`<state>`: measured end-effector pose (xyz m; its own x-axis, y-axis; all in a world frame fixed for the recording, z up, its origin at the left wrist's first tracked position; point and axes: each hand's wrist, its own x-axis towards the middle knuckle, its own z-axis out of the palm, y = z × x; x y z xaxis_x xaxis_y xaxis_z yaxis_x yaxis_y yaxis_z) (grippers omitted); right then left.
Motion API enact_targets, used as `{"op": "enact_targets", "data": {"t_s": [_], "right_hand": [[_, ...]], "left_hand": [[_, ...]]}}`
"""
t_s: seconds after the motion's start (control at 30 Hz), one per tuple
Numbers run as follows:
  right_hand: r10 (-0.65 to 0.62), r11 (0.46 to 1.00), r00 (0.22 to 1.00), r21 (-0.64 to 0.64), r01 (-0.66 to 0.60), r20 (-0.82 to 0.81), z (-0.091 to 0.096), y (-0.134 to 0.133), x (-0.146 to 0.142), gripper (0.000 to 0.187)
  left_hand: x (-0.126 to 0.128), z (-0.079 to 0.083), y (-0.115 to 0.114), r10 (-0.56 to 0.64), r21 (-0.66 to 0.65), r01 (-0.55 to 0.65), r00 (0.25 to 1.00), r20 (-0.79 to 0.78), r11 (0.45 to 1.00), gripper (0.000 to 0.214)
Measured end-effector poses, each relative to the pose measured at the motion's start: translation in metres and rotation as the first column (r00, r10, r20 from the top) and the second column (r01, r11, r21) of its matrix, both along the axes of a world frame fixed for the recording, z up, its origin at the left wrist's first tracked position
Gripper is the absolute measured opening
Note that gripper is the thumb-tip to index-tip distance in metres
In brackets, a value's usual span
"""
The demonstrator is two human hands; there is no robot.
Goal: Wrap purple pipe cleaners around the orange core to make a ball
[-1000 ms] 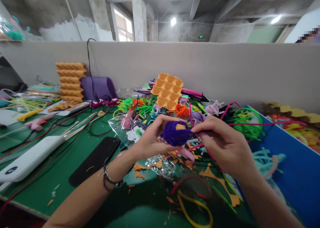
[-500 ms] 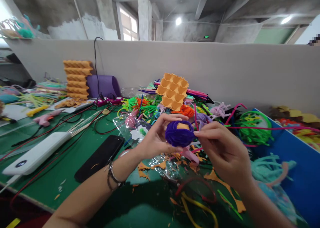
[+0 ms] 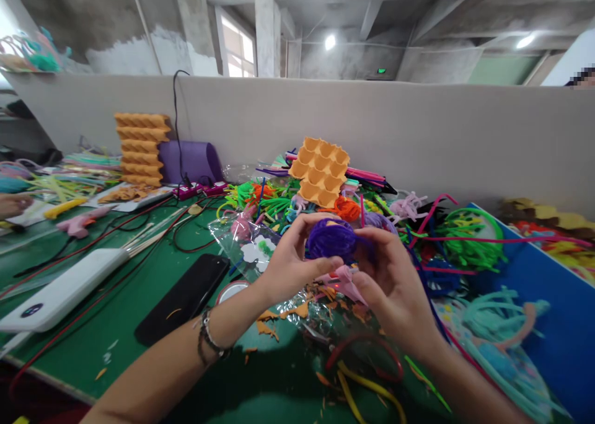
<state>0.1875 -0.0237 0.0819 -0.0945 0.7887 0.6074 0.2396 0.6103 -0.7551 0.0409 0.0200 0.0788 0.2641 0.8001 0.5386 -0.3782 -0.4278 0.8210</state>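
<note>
Because the right hand (image 3: 393, 287) covers the near right side of the purple pipe-cleaner ball (image 3: 331, 239), that part of the ball is hidden, and I cannot tell whether the fingertips pinch a loose end there. A patch of orange shows at the top of the ball; what it belongs to is hard to make out. Both forearms are cut off by the lower edge of the view. A dark strand (image 3: 424, 287) runs down past the right wrist, its upper end lost behind the hand. At the far left edge, part of another person's hand (image 3: 10, 204) lies on the green table (image 3: 139, 331), cut off by the frame.

The ball is held above the table, in front of the heap of coloured pipe cleaners (image 3: 274, 204) and below the orange egg-tray piece (image 3: 320, 171). The left hand (image 3: 290, 260) is closed around it, fingers curled over the top and thumb pressed against its lower front. The right hand is half curled, its fingers drawn together and touching the ball's right side. A bracelet (image 3: 207, 340) sits on the left wrist. A black phone (image 3: 183, 299) lies flat just beside the left forearm, with a white power bank (image 3: 60, 291) further left.
</note>
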Motion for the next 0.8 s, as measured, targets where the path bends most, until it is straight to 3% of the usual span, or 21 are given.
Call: {"op": "enact_targets", "data": {"t_s": [0.17,0.27,0.43,0.63,0.7,0.8], "right_hand": [[-0.106,0.991,0.994,-0.076,0.109,0.04,-0.006,0.003,-0.003,0.041],[-0.159,0.987,0.983,-0.005,0.16,0.095,-0.006,0.006,-0.002,0.041],[-0.148,0.987,0.976,0.09,0.135,0.159,-0.005,0.007,0.002,0.04],[-0.222,0.957,0.95,0.234,0.169,0.219,-0.002,0.005,0.002,0.042],[-0.241,0.943,0.937,0.289,0.165,0.254,-0.001,0.005,0.002,0.043],[-0.26,0.929,0.923,0.334,0.159,0.285,0.002,0.005,0.003,0.044]], "left_hand": [[0.003,0.002,-0.002,-0.015,-0.091,0.012,0.999,-0.039,0.996,0.041],[0.004,0.001,-0.003,-0.1,-0.174,0.1,0.995,0.01,0.98,0.042],[0.006,-0.007,-0.002,-0.202,-0.309,0.237,0.969,0.141,0.921,0.048],[0.013,-0.013,-0.008,-0.315,-0.327,0.383,0.917,0.243,0.864,0.056],[0.015,-0.015,-0.009,-0.32,-0.331,0.385,0.918,0.233,0.862,0.055],[0.01,-0.014,-0.005,-0.278,-0.301,0.302,0.953,0.118,0.905,0.05]]}}
